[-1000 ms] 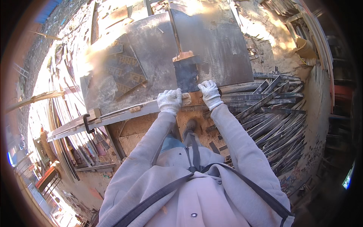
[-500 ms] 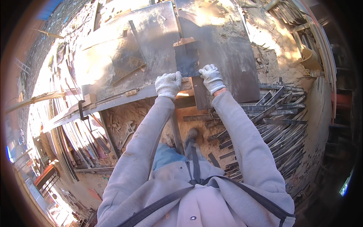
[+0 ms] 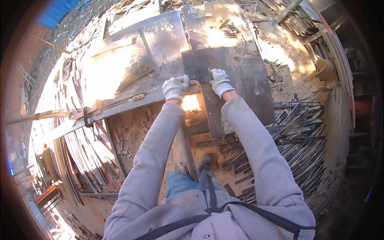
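A dark panel (image 3: 189, 66) lies on the desk (image 3: 166, 46) between a worker's gloved left hand (image 3: 175, 88) and right hand (image 3: 221, 83), reaching just beyond them. Both are curled; whether they grip it cannot be told

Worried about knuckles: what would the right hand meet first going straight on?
Probably the dark sheet, which spreads just beyond the right hand; whether it would skim or bump is unclear.

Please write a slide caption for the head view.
Gloved left hand and gloved right hand at dark panels, strips piled nearby.
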`<action>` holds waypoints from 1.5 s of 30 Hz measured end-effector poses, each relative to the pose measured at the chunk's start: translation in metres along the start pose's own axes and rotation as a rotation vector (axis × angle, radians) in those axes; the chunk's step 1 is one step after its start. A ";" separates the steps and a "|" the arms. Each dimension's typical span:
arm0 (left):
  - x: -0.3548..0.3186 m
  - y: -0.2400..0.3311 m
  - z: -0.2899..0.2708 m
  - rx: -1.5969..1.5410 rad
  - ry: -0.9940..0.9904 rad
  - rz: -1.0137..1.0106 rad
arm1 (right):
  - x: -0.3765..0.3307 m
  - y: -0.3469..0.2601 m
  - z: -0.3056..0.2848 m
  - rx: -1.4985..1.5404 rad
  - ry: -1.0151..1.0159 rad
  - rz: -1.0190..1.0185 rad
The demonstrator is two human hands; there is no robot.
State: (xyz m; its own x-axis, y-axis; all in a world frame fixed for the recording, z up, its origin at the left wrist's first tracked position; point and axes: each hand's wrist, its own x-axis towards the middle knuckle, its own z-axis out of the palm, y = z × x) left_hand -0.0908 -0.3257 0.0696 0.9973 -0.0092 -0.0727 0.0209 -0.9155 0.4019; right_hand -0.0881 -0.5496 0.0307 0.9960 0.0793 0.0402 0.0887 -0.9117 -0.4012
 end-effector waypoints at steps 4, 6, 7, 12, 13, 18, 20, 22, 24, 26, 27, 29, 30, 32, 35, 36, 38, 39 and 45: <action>0.010 0.012 -0.014 0.004 -0.058 -0.029 | -0.060 0.012 -0.035 0.648 -0.208 0.524; 0.012 0.004 -0.011 0.008 -0.053 -0.048 | -0.103 0.019 -0.050 1.150 -0.266 0.865; 0.015 0.000 -0.009 0.036 -0.082 -0.075 | -0.126 0.019 -0.064 1.188 -0.285 0.901; 0.027 0.033 -0.040 -0.058 -0.309 -0.285 | -0.170 0.026 -0.164 1.221 -0.468 1.209; 0.040 0.037 -0.043 -0.032 -0.351 -0.360 | -0.148 0.037 -0.182 1.283 -0.507 1.240; 0.068 0.036 -0.045 0.027 -0.506 -0.491 | 0.096 -0.047 -0.282 1.584 0.074 0.540; 0.082 0.045 -0.053 0.097 -0.591 -0.394 | 0.158 -0.051 -0.276 1.659 0.286 0.182; 0.090 0.035 -0.039 0.139 -0.597 -0.308 | 0.184 -0.050 -0.232 1.109 0.118 0.339; 0.098 0.027 -0.032 0.104 -0.590 -0.268 | 0.194 -0.046 -0.164 0.683 -0.107 0.486; 0.096 0.012 -0.027 0.009 -0.600 -0.242 | 0.183 -0.060 -0.093 0.414 -0.327 0.555; 0.098 0.009 -0.027 -0.031 -0.593 -0.227 | 0.183 -0.077 -0.073 0.240 -0.467 0.569; 0.104 0.003 -0.026 -0.083 -0.638 -0.207 | 0.185 -0.092 -0.027 0.209 -0.453 0.631; 0.105 -0.003 -0.025 -0.121 -0.628 -0.201 | 0.191 -0.098 -0.015 0.185 -0.442 0.664; 0.104 -0.014 -0.022 -0.194 -0.609 -0.183 | 0.197 -0.085 -0.006 0.318 -0.333 0.558; 0.104 -0.022 -0.040 -0.294 -0.440 -0.130 | 0.189 -0.040 0.000 0.763 -0.102 0.722; 0.104 -0.021 -0.051 -0.329 -0.391 -0.096 | 0.177 -0.019 0.006 0.944 -0.073 0.783; 0.101 -0.027 -0.056 -0.294 -0.355 0.019 | 0.157 -0.018 -0.011 1.331 -0.223 1.020; 0.106 -0.033 -0.053 -0.259 -0.407 0.014 | 0.148 -0.019 -0.016 1.399 -0.261 1.105; 0.113 -0.061 -0.062 -0.420 -0.732 -0.048 | 0.106 -0.036 -0.036 1.329 -0.340 1.385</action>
State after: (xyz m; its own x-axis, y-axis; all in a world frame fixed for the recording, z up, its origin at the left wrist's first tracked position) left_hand 0.0255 -0.2459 0.0936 0.7002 -0.3654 -0.6133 0.2309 -0.6970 0.6789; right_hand 0.0138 -0.5227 0.0828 0.3142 -0.0995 -0.9441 -0.8468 0.4203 -0.3261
